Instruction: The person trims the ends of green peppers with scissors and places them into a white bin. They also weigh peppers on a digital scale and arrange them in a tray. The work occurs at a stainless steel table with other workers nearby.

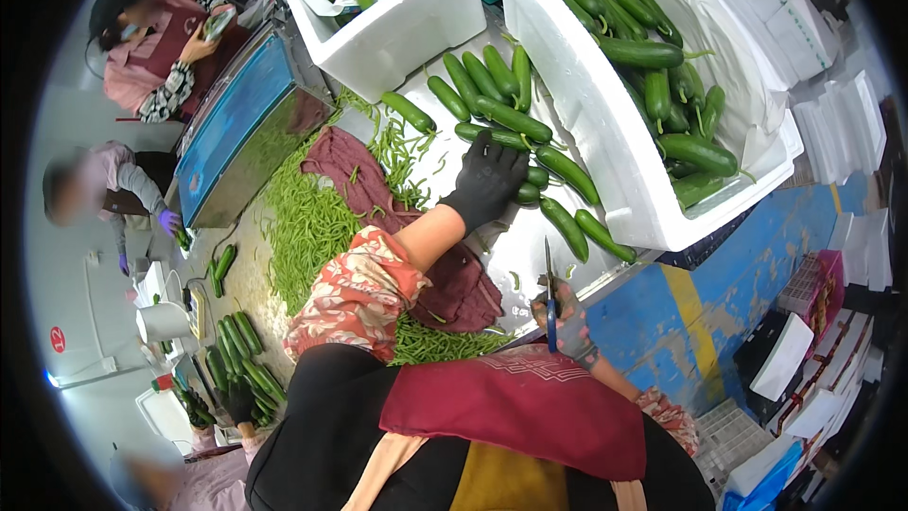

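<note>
My left hand (489,177), in a black glove, lies palm down over several green cucumbers. Its fingertips reach onto a cucumber (507,138), and two cucumber ends (537,177) stick out beside it; the palm hides whether it grips any. In my right hand (573,326), in a grey patterned glove, are scissors (550,298) with blue handles, blades pointing away from me. More loose cucumbers (514,118) lie on the shiny metal tabletop (454,156) around my left hand. Two cucumbers (565,228) rest just beyond the scissors' tips.
A white foam box (589,96) of cucumbers stands at the right, another foam box (404,35) at the back. Green beans (305,234) are heaped left of a maroon cloth (355,170). Near a blue-topped machine (234,135), several people work at the left. Crates (731,440) stand lower right.
</note>
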### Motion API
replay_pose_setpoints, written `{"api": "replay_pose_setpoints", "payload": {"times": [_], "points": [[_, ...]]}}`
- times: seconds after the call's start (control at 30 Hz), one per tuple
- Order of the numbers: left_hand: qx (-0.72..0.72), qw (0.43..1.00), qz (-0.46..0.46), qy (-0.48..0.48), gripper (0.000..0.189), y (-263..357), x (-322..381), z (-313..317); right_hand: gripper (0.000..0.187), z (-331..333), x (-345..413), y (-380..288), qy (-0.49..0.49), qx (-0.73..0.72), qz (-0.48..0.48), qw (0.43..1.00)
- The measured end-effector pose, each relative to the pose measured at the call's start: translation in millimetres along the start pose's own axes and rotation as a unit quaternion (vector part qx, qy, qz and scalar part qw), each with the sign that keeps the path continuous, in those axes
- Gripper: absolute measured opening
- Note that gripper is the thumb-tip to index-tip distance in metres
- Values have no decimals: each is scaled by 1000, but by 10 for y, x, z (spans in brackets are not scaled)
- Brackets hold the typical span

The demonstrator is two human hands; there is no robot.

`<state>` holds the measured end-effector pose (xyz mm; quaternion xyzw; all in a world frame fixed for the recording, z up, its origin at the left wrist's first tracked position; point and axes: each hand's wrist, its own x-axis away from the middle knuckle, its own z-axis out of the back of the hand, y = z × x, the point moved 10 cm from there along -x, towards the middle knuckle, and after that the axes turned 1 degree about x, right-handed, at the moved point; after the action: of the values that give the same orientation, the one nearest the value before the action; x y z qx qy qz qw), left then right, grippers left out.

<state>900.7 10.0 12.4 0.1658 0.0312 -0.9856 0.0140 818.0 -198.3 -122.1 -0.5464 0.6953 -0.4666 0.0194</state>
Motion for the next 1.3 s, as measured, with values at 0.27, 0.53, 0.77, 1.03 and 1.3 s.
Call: {"api": "replay_pose_setpoints", "payload": {"times": [0.27,0.53,0.77,1.03,1.3], "points": [[224,963,144,-41,57,-360,210,221,47,-353,157,-262,-60,14,11,998],[910,174,348,147,42,-573,1322,670,35,-770,115,-113,-108,-90,-30,990],[912,119,324,222,38,-470,2052,647,42,-902,-291,529,-79,-158,-39,984],[388,874,276,98,59,75,2245,1004,38,-1142,-636,465,-47,-76,65,994],[418,893,166,21,74,-21,2317,1161,37,-993,-754,597,-35,-8,54,998]]}}
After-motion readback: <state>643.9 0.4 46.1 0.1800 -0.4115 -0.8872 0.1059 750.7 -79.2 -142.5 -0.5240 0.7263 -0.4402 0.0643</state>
